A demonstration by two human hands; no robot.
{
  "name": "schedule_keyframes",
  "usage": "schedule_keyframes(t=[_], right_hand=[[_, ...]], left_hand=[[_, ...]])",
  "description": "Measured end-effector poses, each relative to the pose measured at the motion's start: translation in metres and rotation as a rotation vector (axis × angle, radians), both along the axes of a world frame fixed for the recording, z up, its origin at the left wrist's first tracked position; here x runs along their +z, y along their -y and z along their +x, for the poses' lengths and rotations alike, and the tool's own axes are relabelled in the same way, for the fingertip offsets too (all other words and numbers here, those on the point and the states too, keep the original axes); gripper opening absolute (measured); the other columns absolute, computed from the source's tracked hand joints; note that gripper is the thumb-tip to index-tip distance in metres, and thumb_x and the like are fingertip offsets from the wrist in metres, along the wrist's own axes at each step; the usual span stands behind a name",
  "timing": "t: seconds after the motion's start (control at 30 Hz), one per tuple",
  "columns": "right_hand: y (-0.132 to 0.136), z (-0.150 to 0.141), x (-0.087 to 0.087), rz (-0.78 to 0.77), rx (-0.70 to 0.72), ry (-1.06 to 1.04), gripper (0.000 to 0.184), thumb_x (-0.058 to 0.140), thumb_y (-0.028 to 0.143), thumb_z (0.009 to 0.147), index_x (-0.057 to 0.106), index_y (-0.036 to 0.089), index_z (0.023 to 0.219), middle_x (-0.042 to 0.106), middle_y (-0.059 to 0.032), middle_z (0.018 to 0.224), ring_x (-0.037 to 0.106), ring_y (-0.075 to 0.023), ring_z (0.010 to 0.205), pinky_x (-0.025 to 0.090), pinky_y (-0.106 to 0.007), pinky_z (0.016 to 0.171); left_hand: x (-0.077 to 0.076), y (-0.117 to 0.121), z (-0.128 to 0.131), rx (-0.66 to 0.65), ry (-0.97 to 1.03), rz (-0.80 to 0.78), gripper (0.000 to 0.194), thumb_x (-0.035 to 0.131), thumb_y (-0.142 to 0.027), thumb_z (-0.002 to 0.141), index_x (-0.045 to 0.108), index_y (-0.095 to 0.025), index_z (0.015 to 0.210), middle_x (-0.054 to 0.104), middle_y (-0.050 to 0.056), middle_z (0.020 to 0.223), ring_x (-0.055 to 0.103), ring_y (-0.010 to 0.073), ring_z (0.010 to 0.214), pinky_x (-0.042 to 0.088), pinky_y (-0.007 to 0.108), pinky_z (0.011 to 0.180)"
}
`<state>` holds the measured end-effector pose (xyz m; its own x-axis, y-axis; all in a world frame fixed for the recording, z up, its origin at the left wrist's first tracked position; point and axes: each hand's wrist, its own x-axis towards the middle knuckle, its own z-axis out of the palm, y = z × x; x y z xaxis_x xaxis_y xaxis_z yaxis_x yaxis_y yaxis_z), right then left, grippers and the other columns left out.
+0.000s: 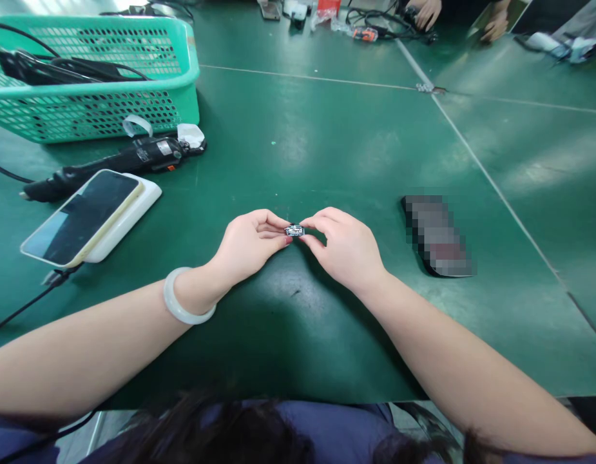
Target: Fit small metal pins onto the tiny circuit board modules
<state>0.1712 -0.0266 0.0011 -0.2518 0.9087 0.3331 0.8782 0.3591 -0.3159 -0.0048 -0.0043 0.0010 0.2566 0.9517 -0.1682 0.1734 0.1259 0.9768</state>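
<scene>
Between my two hands is a small black-and-silver part, too small to name more exactly. My left hand pinches its left end between thumb and fingers. A pale bangle circles that wrist. From the other side, the thumb and forefinger of my right hand close on the right end of the part. Both hands are just above the green table, near its front edge. The underside of the part is hidden.
Left are a green basket with black cords, a black electric screwdriver and a phone on a white block. A pixelated dark object lies right. At the back are another person's hands and cables.
</scene>
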Motion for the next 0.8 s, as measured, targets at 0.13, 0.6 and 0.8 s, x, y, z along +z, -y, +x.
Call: schedule_keyframes(t=[0.13,0.6,0.8], right_hand=[[0.0003,-0.0002,-0.0007,0.007,0.004,0.004,0.018,0.056,0.030,0.090,0.071,0.021,0.096,0.070,-0.0037,0.094,0.063,-0.0163,0.085,0.047,-0.028,0.071],[0.0013,-0.0024,-0.0026,0.003,0.004,-0.001,0.015,0.058,0.031,0.089,0.068,0.020,0.091,0.069,-0.0024,0.092,0.063,-0.0168,0.085,0.046,-0.028,0.070],[-0.0013,-0.0026,-0.0068,-0.024,0.015,-0.057,0.015,0.060,0.033,0.087,0.067,0.020,0.090,0.069,-0.0036,0.093,0.063,-0.0176,0.085,0.046,-0.029,0.071]], left_hand=[[0.0006,0.0001,0.0004,0.001,-0.006,0.002,0.020,0.077,-0.023,0.067,0.065,-0.016,0.083,0.075,0.006,0.090,0.071,0.0183,0.087,0.055,0.035,0.089],[0.0003,-0.0006,0.0004,-0.028,0.007,-0.020,0.023,0.076,-0.022,0.068,0.062,-0.016,0.085,0.074,0.007,0.093,0.071,0.0188,0.090,0.054,0.035,0.090],[-0.0015,-0.0008,-0.0010,-0.037,0.010,-0.016,0.027,0.075,-0.026,0.070,0.060,-0.015,0.090,0.073,0.007,0.092,0.070,0.0177,0.087,0.052,0.036,0.089]])
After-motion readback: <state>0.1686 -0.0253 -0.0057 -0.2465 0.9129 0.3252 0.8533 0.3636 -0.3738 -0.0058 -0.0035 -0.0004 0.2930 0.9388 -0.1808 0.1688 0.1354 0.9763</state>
